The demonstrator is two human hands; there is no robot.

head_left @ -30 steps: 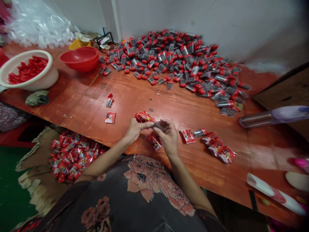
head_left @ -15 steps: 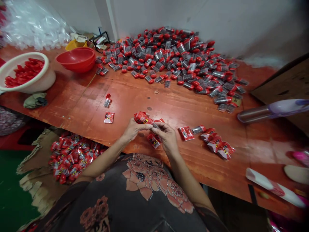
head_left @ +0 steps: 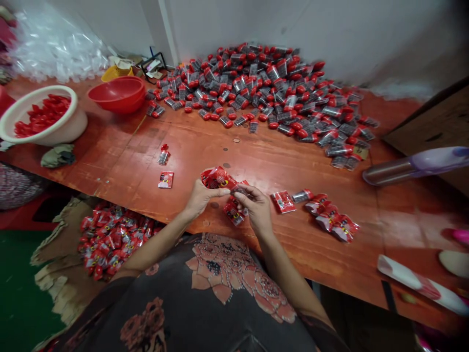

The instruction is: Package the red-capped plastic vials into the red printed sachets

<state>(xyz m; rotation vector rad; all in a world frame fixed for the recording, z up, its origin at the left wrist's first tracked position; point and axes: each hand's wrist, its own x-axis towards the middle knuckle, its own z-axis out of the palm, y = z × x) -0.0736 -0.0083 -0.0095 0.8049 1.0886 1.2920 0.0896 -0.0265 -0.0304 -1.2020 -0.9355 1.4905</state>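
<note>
My left hand (head_left: 201, 198) is closed on a red printed wrapper (head_left: 216, 178), thumb pressed along its lower edge. Fingers of my right hand (head_left: 257, 208) pinch a small clear tube with a dark grey filling (head_left: 237, 190) at the wrapper's right end; how far it sits inside is hidden. Below the hands a red packet (head_left: 233, 211) lies on the table. Right of them are a flat red wrapper (head_left: 283, 201), a loose red-capped tube (head_left: 301, 196) and several wrapped pieces (head_left: 331, 219). Another flat wrapper (head_left: 166, 179) and a red-topped tube (head_left: 163, 155) lie to the left.
A large heap of red-capped tubes (head_left: 252, 85) lies against the wall. A white basin (head_left: 78, 122) of red pieces and a red bowl (head_left: 116, 98) stand at left. Wrapped packets (head_left: 113, 237) fill a box below the table edge. A cardboard box (head_left: 432, 122) stands at right.
The wrapper in my left hand has tilted up a little and shows more of its printed face. My right fingers have shifted slightly on the tube. The view has turned marginally.
</note>
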